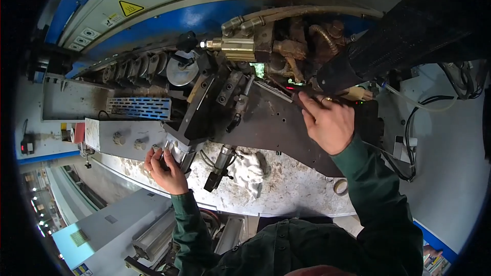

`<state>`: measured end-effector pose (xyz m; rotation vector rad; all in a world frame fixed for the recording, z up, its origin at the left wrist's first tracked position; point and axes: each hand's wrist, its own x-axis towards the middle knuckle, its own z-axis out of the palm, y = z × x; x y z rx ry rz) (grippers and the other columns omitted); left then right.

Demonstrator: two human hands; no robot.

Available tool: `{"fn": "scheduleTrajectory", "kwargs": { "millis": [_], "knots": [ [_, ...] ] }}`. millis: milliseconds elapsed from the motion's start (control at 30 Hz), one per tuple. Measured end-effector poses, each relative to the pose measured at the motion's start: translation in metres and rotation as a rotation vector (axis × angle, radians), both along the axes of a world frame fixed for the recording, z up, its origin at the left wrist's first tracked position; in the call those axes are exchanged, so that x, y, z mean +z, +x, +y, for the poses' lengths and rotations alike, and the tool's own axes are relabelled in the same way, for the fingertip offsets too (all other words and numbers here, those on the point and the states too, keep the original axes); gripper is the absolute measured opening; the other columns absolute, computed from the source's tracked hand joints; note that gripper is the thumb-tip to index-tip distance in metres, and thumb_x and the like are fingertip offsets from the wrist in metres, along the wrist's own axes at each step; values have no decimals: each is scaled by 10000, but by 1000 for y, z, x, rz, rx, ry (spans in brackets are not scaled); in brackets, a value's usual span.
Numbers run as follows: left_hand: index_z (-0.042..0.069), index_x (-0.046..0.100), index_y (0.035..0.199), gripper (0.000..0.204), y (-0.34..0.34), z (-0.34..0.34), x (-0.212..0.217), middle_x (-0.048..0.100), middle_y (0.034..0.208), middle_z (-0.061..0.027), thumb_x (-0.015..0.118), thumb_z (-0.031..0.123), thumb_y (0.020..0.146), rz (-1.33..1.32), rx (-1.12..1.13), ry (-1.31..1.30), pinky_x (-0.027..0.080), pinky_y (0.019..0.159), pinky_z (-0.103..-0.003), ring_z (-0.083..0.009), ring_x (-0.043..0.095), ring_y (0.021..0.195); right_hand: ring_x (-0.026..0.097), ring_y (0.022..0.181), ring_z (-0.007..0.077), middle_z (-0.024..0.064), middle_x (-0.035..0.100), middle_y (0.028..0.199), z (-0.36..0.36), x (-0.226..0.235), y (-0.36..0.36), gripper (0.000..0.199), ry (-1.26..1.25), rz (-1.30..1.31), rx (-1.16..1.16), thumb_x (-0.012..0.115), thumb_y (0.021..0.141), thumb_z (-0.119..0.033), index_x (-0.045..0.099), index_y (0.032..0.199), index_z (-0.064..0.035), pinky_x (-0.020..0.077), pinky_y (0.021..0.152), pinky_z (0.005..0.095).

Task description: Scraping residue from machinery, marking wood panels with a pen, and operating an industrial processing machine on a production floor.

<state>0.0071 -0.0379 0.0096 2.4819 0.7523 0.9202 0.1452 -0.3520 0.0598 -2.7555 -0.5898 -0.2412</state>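
Observation:
My left hand (168,173) is at the front of the machine, its thumb and fingers bent in a pinch beside a shiny metal block (179,152). What lies between those fingertips is too small to make out. My right hand (330,125) rests over the dark metal plate (268,125), palm down. Its index finger reaches toward a small red light near the plate's far edge, the thumb stands apart from it, and no object shows in it. A thick black hose (353,66) passes just beyond these fingers.
Two round knobs (139,144) sit on the grey panel left of my left hand. A small pneumatic cylinder (220,166) juts out between my hands, next to a crumpled white cloth (248,174) on the stained tabletop. A tape roll (340,187) lies right. Brass-coloured cylinder (238,48) stands behind.

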Motion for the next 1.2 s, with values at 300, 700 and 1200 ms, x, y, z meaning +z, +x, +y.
{"fn": "scheduleTrajectory", "kwargs": {
  "millis": [300, 700, 1200],
  "knots": [
    [-8, 570, 892, 208, -3, 4, -5, 477, 1025, -139, 547, 193, 846, -29, -14, 1, 400, 783, -317, -239, 490, 925, 598, 637, 211, 71, 620, 823, 3, 10, 7, 284, -143, -137, 197, 607, 687, -133, 628, 970, -132, 467, 510, 312],
    [-11, 579, 862, 179, -1, 0, -3, 485, 1052, -136, 562, 165, 831, -63, -3, -46, 428, 740, -314, -227, 522, 874, 568, 545, 243, 104, 571, 657, 35, 22, 8, 304, -236, -62, 271, 568, 633, -91, 619, 932, -68, 440, 485, 361],
    [-1, 575, 866, 161, -3, 1, -6, 495, 1030, -120, 553, 156, 839, -61, -8, 3, 437, 698, -285, -197, 531, 844, 562, 527, 301, 139, 566, 635, 41, 26, 16, 233, -170, 57, 267, 562, 712, -114, 588, 940, -75, 458, 490, 393]
  ]
}}
